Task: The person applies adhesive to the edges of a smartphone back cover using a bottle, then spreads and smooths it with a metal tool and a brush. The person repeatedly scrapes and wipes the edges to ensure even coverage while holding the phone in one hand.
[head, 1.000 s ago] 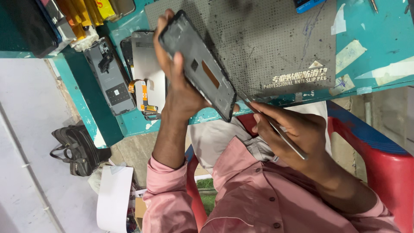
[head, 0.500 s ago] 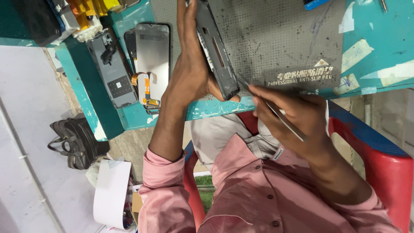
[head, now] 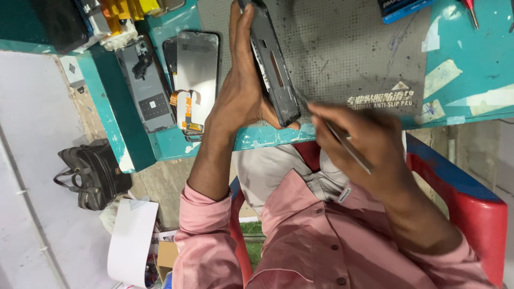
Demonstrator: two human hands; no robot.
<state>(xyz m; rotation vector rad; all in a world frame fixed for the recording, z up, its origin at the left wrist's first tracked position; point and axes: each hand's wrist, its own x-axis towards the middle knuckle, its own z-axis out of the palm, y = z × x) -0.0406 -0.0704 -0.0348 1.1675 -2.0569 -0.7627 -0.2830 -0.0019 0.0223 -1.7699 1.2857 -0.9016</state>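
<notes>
Since half a second ago, the right hand (head: 369, 139) has risen toward the phone frame (head: 273, 64), fingers pinching a thin metal tool (head: 348, 150). At upper centre, the left hand (head: 243, 91) grips the frame edge-on above the grey mat (head: 353, 48).

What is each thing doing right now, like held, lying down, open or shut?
Left hand: closed around the phone frame.
Phone frame: held on edge above the grey mat.
Right hand: gripping a thin metal tool, blurred.
Loose screen: lying flat, orange ribbon cable showing.
Opened phone body: lying flat, insides bare.
Black bag: on the floor, shut.
</notes>
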